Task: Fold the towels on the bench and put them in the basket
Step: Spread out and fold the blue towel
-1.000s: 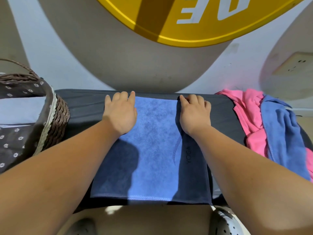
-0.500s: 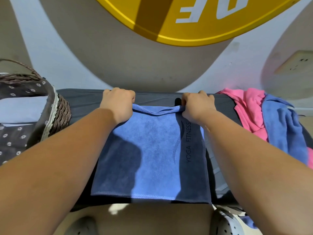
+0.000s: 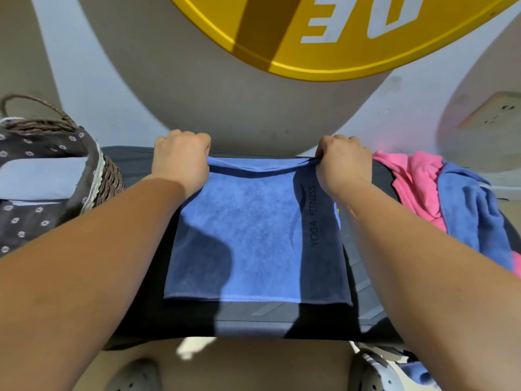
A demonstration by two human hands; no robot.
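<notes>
Towels on a dark bench [image 3: 253,323], viewed from above by a head-worn camera. Centre: blue towel [image 3: 253,235], lying flat on the bench top, seemingly doubled already, given the layered far edge; lettering YOGA FITNESS along its right side. Left hand [image 3: 180,160] curled around the far left corner, right hand [image 3: 342,162] curled around the far right corner, both gripping cloth; upper layer of the far edge raised a little off the layer below and sagging between the two fists. Judged as the start of another fold, far edge probably to be drawn toward the near hem.

To the left: wicker basket [image 3: 111,176] with a dark flowered lining, at the bench's left end; on it or beside it, impossible to tell. Inside, pale folded cloth [image 3: 39,176], probably a finished towel, though too little shown to be sure.

To the right: unfolded heap on the bench's right end, pink towel [image 3: 408,179] with a second blue towel [image 3: 473,218] draped over it.

Progress, as a judgement: perhaps one towel done, one partway, at least two untouched. Left to do: finish this fold, move the blue towel into the basket, then fold and stow the heap.

Behind: pale wall, yellow sign [image 3: 338,52] overhead.
</notes>
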